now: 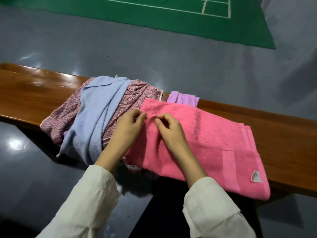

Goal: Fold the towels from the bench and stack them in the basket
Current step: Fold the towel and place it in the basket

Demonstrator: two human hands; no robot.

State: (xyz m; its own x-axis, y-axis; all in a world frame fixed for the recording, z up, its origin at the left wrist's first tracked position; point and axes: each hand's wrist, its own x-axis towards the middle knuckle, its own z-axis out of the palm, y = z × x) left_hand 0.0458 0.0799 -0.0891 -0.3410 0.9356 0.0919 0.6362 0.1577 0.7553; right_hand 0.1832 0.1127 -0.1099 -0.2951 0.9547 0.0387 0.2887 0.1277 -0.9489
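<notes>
Pinching the pink towel [202, 134], our left hand [127, 128] and right hand [169, 133] curl. Three other towels [96, 114] share one bench [34, 93].

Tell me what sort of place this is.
Probably an indoor sports hall: a green court mat with white lines lies on the glossy grey floor, and a long wooden bench carries a pink towel beside a heap of towels.

At centre, the left hand [130, 128] and right hand [169, 133] pinch the folded pink towel [214, 143] on the wooden bench [283, 134]. At 10 o'clock a light blue towel [96, 117] drapes over a speckled towel [137, 95]; a lilac towel [181, 98] lies at 1 o'clock.
</notes>
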